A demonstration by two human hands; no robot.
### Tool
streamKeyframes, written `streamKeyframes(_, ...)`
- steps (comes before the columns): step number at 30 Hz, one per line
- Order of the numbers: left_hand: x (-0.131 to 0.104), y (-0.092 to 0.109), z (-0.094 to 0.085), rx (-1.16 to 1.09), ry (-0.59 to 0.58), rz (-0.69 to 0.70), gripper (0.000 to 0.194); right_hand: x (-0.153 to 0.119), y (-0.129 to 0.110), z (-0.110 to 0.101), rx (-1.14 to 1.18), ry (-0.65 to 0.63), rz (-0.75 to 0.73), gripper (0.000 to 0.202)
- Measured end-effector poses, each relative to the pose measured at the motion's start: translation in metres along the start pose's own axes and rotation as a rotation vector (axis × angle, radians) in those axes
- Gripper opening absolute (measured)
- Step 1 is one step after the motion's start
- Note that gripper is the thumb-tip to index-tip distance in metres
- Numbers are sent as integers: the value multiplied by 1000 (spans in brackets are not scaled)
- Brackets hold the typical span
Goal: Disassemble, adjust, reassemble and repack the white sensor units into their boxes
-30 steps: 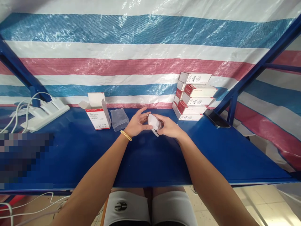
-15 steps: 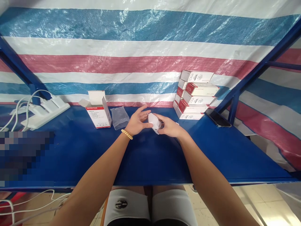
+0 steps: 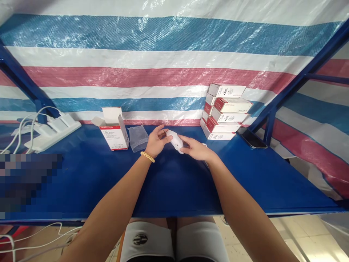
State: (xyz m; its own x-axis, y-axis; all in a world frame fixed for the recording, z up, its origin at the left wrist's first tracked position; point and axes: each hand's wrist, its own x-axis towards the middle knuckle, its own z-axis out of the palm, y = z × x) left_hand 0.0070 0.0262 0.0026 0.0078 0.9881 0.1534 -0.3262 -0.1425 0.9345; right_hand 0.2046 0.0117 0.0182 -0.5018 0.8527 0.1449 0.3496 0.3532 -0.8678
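Observation:
A small white device (image 3: 175, 141) is held above the blue table between both hands. My left hand (image 3: 157, 141) grips its left end, thumb on top and fingers behind. On its right end, my right hand (image 3: 192, 147) pinches it between thumb and fingers. To the left of my left hand lies a clear plastic bag (image 3: 138, 137). Beside the bag stands a white and red box (image 3: 115, 137) with its top flaps up.
Several white and red boxes (image 3: 225, 117) are stacked at the back right, with a black phone (image 3: 252, 138) beside them. A white power strip (image 3: 54, 133) with cables sits at the left on the blue table (image 3: 180, 189). A striped sheet hangs behind.
The white device has turned and shifted slightly left. My left hand, earlier more spread at its end, has closed on it. My right hand still holds the other end.

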Motion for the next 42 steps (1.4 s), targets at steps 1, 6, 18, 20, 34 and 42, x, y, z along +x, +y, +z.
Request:
streamKeyframes(1, 1, 1, 1, -17, 58, -18, 77, 0, -1, 1, -15, 9, 8, 59)
streamKeyframes(6, -1, 17, 6, -191, 249, -88, 53, -3, -8, 5, -95, 119, -48, 72)
streamKeyframes(18, -6, 22, 8, 83, 139, -123, 46, -2, -13, 4, -366, 397, -91, 37)
streamKeyframes(20, -6, 21, 6, 316, 126, -8, 46, -2, -13, 0, -214, 358, -40, 31)
streamKeyframes(34, -29, 8, 21, 1365, -265, 553, 65, -8, -30, 10, -287, 158, -43, 27)
streamKeyframes(42, -28, 17, 15, 1175, -140, 451, 57, -20, -27, -38, -237, 265, 273, 19)
